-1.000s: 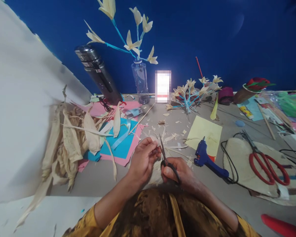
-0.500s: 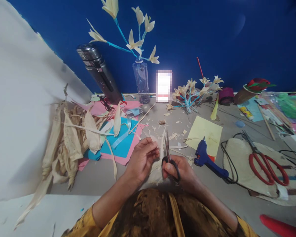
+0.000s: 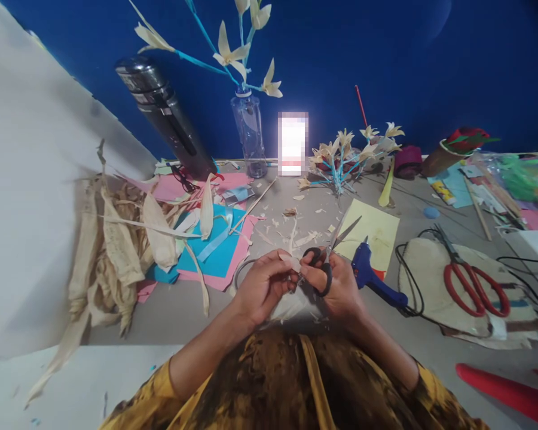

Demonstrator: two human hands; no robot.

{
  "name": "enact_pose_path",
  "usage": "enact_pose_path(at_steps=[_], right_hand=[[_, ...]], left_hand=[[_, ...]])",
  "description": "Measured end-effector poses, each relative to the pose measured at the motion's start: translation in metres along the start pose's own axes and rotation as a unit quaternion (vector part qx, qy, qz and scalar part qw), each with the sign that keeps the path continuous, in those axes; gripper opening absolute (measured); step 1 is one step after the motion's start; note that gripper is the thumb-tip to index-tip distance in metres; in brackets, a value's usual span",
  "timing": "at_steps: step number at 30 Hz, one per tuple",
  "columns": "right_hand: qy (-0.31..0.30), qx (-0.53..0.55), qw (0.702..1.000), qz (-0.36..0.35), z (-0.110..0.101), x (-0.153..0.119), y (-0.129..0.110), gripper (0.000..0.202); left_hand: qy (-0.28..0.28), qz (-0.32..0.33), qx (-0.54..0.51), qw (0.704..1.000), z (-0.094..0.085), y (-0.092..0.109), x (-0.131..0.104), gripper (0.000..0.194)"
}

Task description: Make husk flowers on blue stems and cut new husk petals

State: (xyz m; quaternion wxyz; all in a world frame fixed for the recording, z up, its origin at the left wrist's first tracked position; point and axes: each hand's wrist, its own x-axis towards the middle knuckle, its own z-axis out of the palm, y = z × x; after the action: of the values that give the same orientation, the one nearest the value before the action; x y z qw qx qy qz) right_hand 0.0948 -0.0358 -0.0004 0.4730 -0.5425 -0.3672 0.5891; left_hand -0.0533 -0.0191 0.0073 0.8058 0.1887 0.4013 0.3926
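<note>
My left hand [image 3: 264, 283] is closed, pinching a small pale piece of husk [image 3: 290, 261] between thumb and fingers. Close beside it, my right hand [image 3: 338, 286] is closed on black-handled scissors [image 3: 326, 269], whose blades are apart and point up and to the right. The right fingertips meet the pale piece's right edge. Beneath both hands lies a whitish sheet or husk [image 3: 296, 307], partly hidden by them. Small scraps [image 3: 309, 239] are scattered on the grey table [image 3: 269, 230] just beyond the hands.
Dried husks [image 3: 125, 239] and blue paper [image 3: 219, 257] lie left. A dark flask [image 3: 165, 119], a bottle of flowers [image 3: 250, 134] and a lit phone [image 3: 293, 143] stand behind. Right are a blue glue gun [image 3: 372, 278], yellow paper [image 3: 381, 230] and red-handled scissors [image 3: 475, 286].
Both hands have come together at the pale piece. The scissors have tilted from upright to the right, and their blades have opened. The camera view has shifted slightly.
</note>
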Motion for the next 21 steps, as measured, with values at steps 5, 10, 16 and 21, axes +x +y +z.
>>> enact_pose_path(at_steps=[5, 10, 16, 21], right_hand=[[-0.093, -0.043, 0.994, 0.033, -0.014, 0.002, -0.009, 0.025], [-0.077, -0.052, 0.995, 0.036, -0.02, 0.004, -0.012, 0.027], [-0.081, -0.065, 0.994, -0.022, -0.015, -0.002, -0.007, 0.036], [-0.17, -0.083, 0.981, -0.042, -0.008, -0.009, 0.001, 0.055]], left_hand=[[-0.005, 0.001, 0.12, 0.993, -0.003, 0.008, -0.003, 0.011], [0.001, 0.022, 0.186, 0.982, -0.001, 0.01, -0.005, 0.012], [0.035, 0.027, 0.041, 0.998, -0.002, 0.007, 0.001, 0.022], [0.04, 0.06, 0.004, 0.997, 0.004, 0.008, 0.002, 0.025]])
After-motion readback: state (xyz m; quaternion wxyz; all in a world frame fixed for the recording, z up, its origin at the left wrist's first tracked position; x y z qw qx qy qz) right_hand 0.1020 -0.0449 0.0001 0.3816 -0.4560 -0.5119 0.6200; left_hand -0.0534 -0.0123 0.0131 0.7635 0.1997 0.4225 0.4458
